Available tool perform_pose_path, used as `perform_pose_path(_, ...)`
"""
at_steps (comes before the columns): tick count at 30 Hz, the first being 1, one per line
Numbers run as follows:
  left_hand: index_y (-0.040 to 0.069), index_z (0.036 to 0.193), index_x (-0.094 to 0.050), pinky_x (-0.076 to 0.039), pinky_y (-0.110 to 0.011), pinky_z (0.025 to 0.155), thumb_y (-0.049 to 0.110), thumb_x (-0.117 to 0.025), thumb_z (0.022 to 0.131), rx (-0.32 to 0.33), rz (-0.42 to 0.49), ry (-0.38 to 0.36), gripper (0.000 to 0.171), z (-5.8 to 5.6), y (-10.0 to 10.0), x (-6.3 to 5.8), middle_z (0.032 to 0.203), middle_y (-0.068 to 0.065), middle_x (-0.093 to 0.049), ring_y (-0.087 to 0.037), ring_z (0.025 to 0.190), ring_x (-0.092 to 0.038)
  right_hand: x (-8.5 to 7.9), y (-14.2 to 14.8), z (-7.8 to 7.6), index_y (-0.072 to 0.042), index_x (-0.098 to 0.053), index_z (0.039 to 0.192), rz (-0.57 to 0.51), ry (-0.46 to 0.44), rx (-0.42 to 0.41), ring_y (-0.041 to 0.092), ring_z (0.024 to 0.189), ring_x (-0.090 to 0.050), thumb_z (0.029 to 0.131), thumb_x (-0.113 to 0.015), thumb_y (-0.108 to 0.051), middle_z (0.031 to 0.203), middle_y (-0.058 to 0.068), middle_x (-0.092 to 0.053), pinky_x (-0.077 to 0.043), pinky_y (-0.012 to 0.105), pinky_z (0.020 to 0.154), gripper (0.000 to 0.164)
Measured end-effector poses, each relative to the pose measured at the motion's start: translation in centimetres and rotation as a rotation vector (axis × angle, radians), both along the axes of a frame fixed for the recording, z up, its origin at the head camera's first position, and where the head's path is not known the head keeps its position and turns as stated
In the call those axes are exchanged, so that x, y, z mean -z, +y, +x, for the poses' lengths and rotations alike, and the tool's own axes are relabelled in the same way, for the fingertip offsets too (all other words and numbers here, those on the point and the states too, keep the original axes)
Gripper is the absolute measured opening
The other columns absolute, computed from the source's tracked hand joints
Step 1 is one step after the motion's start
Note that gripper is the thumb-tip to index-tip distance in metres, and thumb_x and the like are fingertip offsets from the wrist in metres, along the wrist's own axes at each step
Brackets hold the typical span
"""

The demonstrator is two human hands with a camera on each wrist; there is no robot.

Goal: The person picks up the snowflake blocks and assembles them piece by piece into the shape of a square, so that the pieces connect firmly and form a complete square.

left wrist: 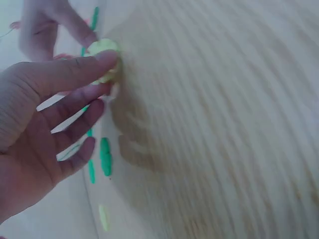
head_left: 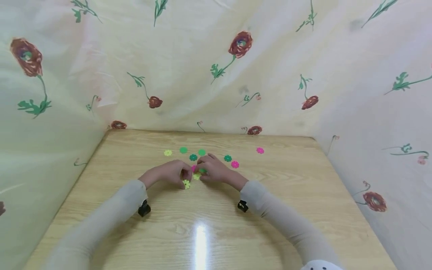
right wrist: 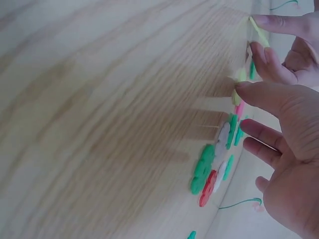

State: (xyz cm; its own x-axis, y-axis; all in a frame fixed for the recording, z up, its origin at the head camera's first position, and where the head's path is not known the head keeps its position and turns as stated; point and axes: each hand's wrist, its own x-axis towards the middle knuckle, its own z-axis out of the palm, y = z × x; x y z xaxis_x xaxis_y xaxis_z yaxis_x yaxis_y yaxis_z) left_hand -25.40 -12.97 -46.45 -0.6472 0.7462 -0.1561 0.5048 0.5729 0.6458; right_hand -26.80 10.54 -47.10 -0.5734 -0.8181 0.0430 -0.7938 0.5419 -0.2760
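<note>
Yellow notched disc (head_left: 186, 184) sits pinched in your left hand (head_left: 173, 173), much of its rim exposed, probably to keep the notches clear. Your right hand (head_left: 216, 170) seems to pinch a second yellow disc (head_left: 197, 176) just beside it. Loose discs (head_left: 228, 158) lie mostly beyond on the wood-grain table (head_left: 303, 176), likely spread for easy reach. Your tabletop carries a bright glare streak (head_left: 201, 243), and flower-printed cloth (head_left: 189, 67) stands behind and along both sides
</note>
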Motion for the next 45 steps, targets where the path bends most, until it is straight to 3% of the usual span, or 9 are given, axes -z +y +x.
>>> perform_pose_path(5, 0.012, 0.089, -0.071, -0.052, -0.026, 0.076, -0.002, -0.082, 0.078, -0.008, 0.067, -0.075, 0.021, -0.6, -0.9, -0.6, 0.089, 0.002, -0.067, -0.013, 0.082, -0.059, 0.0, -0.2, -0.2, -0.017, -0.077, 0.118, 0.016, 0.022, -0.029, 0.028, 0.123, -0.058, 0.091, -0.075, -0.012, 0.125, 0.01, -0.066, -0.031, 0.066, 0.117, 0.028)
perform_pose_path(11, 0.01, 0.093, -0.074, -0.053, -0.027, 0.076, -0.002, -0.08, 0.082, -0.087, 0.142, -0.098, 0.017, -1.4, -2.3, -1.2, 0.091, -0.001, -0.07, -0.014, 0.082, -0.06, -0.4, -0.8, -0.3, -0.014, -0.077, 0.113, -0.004, -0.016, 0.012, 0.026, 0.119, -0.058, 0.086, -0.081, -0.012, 0.121, 0.009, -0.067, -0.036, 0.058, 0.115, 0.026)
perform_pose_path(15, 0.011, 0.101, -0.077, -0.054, -0.028, 0.078, 0.002, -0.078, 0.087, -0.148, 0.188, -0.095, 0.017, -1.6, -2.6, -1.3, 0.096, -0.002, -0.074, -0.015, 0.085, -0.063, -0.7, -1.0, -0.3, -0.014, -0.076, 0.109, -0.008, -0.096, 0.081, 0.022, 0.111, -0.058, 0.082, -0.085, -0.013, 0.113, 0.005, -0.068, -0.046, 0.048, 0.103, 0.029)
perform_pose_path(18, 0.008, 0.106, -0.076, -0.053, -0.028, 0.078, 0.004, -0.075, 0.09, -0.233, 0.241, -0.082, 0.016, -1.4, -2.5, -1.0, 0.097, -0.004, -0.074, -0.015, 0.086, -0.063, -0.8, -0.9, -0.4, -0.014, -0.075, 0.102, -0.04, -0.227, 0.135, 0.015, 0.095, -0.059, 0.084, -0.083, -0.009, 0.1, 0.0, -0.068, -0.051, 0.037, 0.089, 0.02)
perform_pose_path(22, 0.003, 0.114, -0.074, -0.053, -0.028, 0.079, 0.007, -0.073, 0.093, -0.35, 0.335, -0.049, 0.021, -1.1, -1.8, -0.9, 0.097, -0.009, -0.073, -0.015, 0.088, -0.064, -1.1, -0.6, -1.0, -0.011, -0.071, 0.091, -0.157, -0.4, 0.174, 0.01, 0.079, -0.058, 0.088, -0.076, -0.003, 0.087, 0.001, -0.068, -0.052, 0.025, 0.073, 0.01)
perform_pose_path(25, 0.003, 0.117, -0.073, -0.055, -0.031, 0.083, 0.011, -0.073, 0.094, -0.421, 0.383, -0.031, 0.024, -1.0, -1.1, -0.8, 0.1, -0.01, -0.073, -0.017, 0.091, -0.066, -1.5, 0.0, -1.5, -0.007, -0.071, 0.092, -0.268, -0.444, 0.204, 0.008, 0.077, -0.059, 0.09, -0.075, -0.003, 0.086, 0.005, -0.069, -0.052, 0.021, 0.072, 0.006)
perform_pose_path(32, 0.002, 0.121, -0.071, -0.054, -0.052, 0.096, 0.013, -0.069, 0.097, -0.556, 0.533, -0.125, 0.027, -1.6, 0.8, -1.9, 0.103, -0.02, -0.075, -0.044, 0.1, -0.07, -2.0, 1.5, -2.5, -0.003, -0.073, 0.109, -0.587, -0.411, 0.355, 0.013, 0.084, -0.065, 0.095, -0.072, -0.009, 0.099, 0.013, -0.072, -0.057, 0.03, 0.078, 0.016)
perform_pose_path(39, -0.002, 0.122, -0.07, -0.051, -0.059, 0.101, 0.011, -0.071, 0.095, -0.634, 0.603, -0.194, 0.03, -1.6, 2.7, -2.8, 0.104, -0.026, -0.074, -0.042, 0.096, -0.072, -0.8, 2.1, -1.9, 0.001, -0.072, 0.106, -0.837, -0.393, 0.405, 0.012, 0.083, -0.067, 0.094, -0.073, -0.006, 0.102, 0.019, -0.072, -0.057, 0.022, 0.076, 0.014)
perform_pose_path(45, -0.002, 0.121, -0.069, -0.053, -0.06, 0.097, 0.011, -0.072, 0.095, -0.667, 0.674, -0.237, 0.029, -1.6, 3.9, -2.4, 0.091, -0.015, -0.078, -0.039, 0.092, -0.074, -1.0, 2.4, -2.0, 0.002, -0.071, 0.103, -0.885, -0.345, 0.428, 0.008, 0.086, -0.067, 0.093, -0.074, -0.006, 0.103, 0.02, -0.072, -0.057, 0.022, 0.079, 0.013)
